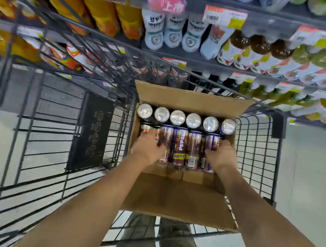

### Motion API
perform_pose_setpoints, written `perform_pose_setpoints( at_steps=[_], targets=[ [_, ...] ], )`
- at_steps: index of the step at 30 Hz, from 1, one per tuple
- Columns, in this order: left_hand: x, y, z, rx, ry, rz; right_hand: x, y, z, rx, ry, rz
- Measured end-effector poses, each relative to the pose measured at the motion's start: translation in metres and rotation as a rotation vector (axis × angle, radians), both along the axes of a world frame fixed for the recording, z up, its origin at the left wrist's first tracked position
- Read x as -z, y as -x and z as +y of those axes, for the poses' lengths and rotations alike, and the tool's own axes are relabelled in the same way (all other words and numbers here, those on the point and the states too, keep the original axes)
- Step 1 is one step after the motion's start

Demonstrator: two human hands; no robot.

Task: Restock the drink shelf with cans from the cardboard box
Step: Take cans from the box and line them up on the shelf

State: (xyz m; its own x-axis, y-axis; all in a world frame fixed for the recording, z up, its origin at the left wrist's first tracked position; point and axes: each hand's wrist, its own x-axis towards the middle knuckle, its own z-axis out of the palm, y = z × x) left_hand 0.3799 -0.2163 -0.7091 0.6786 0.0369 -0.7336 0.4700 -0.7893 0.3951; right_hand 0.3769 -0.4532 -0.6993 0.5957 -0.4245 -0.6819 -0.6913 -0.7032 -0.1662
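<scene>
In the cardboard box (180,198) riding the wire cart (50,127), the left hand (148,144) and right hand (220,156) curl round the outer Pepsi cans (179,147) of a lying row, probably full, heavy, rigid and slick, so best squeezed inward from both flanks, with upright cans (186,119) behind and the drink shelf (251,73) beyond.

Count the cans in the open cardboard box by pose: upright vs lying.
Upright dark cans with silver tops: 6
Purple-brown Pepsi cans lying on their sides, clearly seen: 4
Total: 10 clear in the brown cardboard box; the left hand covers at least one more lying can.
</scene>
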Motion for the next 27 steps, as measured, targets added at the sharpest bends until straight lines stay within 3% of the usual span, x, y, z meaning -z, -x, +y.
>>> perform_pose_setpoints(
  at_steps=[7, 14, 21, 27],
  targets=[
    [0.058, -0.008, -0.019, -0.116, 0.066, 0.023, 0.056, -0.006, -0.016, 0.008, 0.0, 0.071],
    [0.089, -0.005, -0.029, -0.261, 0.13, 0.039, 0.08, -0.006, -0.02, 0.106, -0.033, 0.016],
    [0.097, -0.001, -0.025, -0.363, 0.149, 0.088, 0.086, -0.008, -0.017, 0.009, 0.034, 0.049],
    [0.084, 0.013, -0.024, -0.397, 0.101, 0.086, 0.068, 0.002, -0.009, 0.098, -0.016, -0.018]
  ],
)
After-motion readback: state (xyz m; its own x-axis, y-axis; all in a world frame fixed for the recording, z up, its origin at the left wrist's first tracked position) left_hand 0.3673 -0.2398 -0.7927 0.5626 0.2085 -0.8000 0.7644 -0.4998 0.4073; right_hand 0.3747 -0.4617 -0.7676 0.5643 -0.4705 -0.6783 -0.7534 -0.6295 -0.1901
